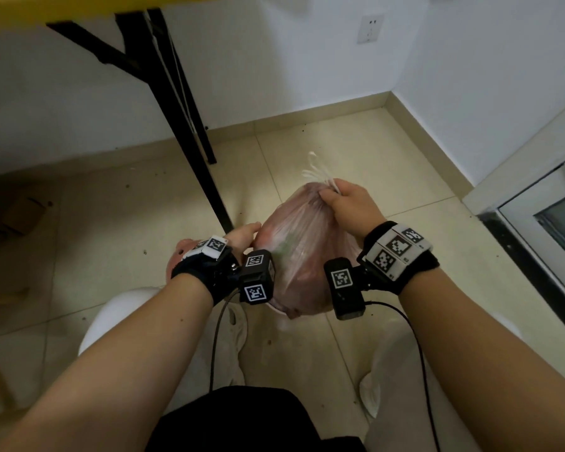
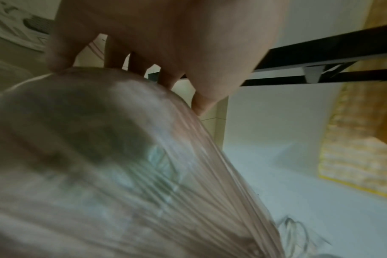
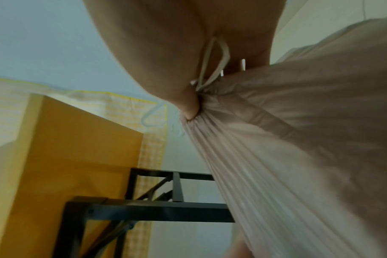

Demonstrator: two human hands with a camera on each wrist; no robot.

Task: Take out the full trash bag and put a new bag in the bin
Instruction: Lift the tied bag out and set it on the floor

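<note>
Two hands are on one full trash bag (image 1: 302,252), which hangs above the tiled floor (image 1: 372,151) in front of the person's knees, its thin pink film stretched into tight pleats. On the left, the left hand (image 1: 242,236) lies against the bag's bulging side with fingers (image 2: 166,76) straight and spread, pressing rather than gripping. On the right, the right hand (image 1: 346,203) is clamped around the gathered neck, with the white drawstring (image 1: 317,174) loops sticking out past the knuckles. The likely risk is the film tearing or the neck slipping through the fist, since the whole load seems to hang from that single pinch; a hard jerk could spill the rubbish. The bin itself cannot be made out with certainty: a pale rounded shape shows beneath the left wrist, but it is mostly hidden. Going left to right around the bag: a cardboard box (image 1: 26,213) sits near the floor's left edge, the black table leg (image 1: 190,135) slants down just beside the bag and could snag it if it swings, and a glass door frame (image 1: 535,223) runs along the floor's right edge. Cables (image 1: 415,340) trailing from the wrist cameras hang close underneath.
</note>
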